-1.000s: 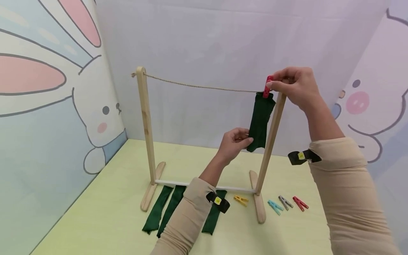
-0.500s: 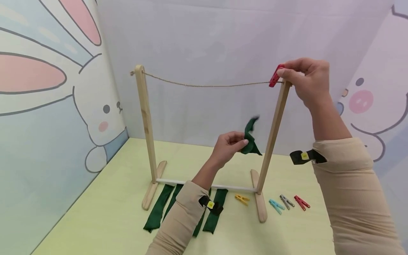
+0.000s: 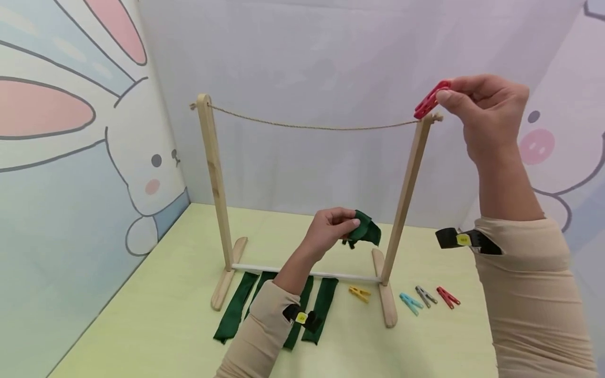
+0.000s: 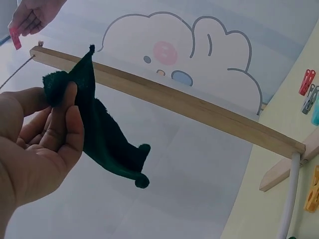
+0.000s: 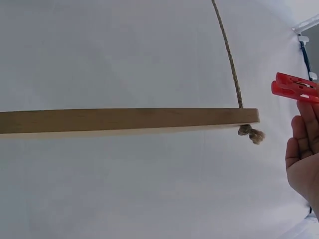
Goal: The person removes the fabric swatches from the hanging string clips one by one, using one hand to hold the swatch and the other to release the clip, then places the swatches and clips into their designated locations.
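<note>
My left hand (image 3: 326,233) pinches a folded dark green cloth strip (image 3: 366,229) between thumb and fingers, in front of the right post and below the rope. In the left wrist view the cloth (image 4: 107,129) droops loosely past the fingertips. Up at the top right, my right hand (image 3: 493,113) holds a red clothespin (image 3: 432,100) just above the right post's top, close to the rope's knotted end. The right wrist view shows that clothespin (image 5: 294,88) apart from the rope (image 5: 229,55). Nothing hangs on the rope (image 3: 307,127) between the posts.
The wooden stand has a left post (image 3: 215,178), a right post (image 3: 408,194) and a white bottom bar (image 3: 350,276). Several green strips (image 3: 236,310) lie before it, partly behind my left sleeve. Yellow (image 3: 360,293), blue (image 3: 411,303), grey (image 3: 426,296) and red (image 3: 447,297) clothespins lie at right.
The clothespin came off the rope in my right hand, which moved up and right. The green cloth left the rope; my left hand drew it down and left, and it folded over.
</note>
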### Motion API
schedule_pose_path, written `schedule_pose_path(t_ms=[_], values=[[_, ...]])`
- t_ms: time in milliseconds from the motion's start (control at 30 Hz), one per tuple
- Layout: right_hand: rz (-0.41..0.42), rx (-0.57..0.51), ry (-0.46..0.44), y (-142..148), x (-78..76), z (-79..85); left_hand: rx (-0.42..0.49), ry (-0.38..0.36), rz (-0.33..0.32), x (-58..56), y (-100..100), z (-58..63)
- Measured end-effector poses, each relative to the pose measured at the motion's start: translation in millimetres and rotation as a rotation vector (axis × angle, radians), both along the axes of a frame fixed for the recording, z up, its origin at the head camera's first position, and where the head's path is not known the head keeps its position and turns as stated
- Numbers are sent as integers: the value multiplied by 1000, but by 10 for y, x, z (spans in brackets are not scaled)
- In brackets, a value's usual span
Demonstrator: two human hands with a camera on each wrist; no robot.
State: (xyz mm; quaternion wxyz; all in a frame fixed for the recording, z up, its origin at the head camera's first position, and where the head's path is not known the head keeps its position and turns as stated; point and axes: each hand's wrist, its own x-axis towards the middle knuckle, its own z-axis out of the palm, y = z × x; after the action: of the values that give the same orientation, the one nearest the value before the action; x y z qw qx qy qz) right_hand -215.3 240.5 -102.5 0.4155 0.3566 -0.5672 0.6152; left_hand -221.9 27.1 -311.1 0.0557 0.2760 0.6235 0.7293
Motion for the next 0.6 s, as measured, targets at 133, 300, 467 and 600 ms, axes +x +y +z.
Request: schedule_pose_path(t_ms=[133,300,467,600], values=[[54,17,-27,18,61,-74,-1,-6,9,40,-68,-45],[138,17,-70,116,212,-311,17,-45,21,110,-167,-159],[180,76,-74,252,323,-585,19,-97,16,161,-231,-337],[173,83,-107,322,364,-762,11,-132,38,193,-269,-470]])
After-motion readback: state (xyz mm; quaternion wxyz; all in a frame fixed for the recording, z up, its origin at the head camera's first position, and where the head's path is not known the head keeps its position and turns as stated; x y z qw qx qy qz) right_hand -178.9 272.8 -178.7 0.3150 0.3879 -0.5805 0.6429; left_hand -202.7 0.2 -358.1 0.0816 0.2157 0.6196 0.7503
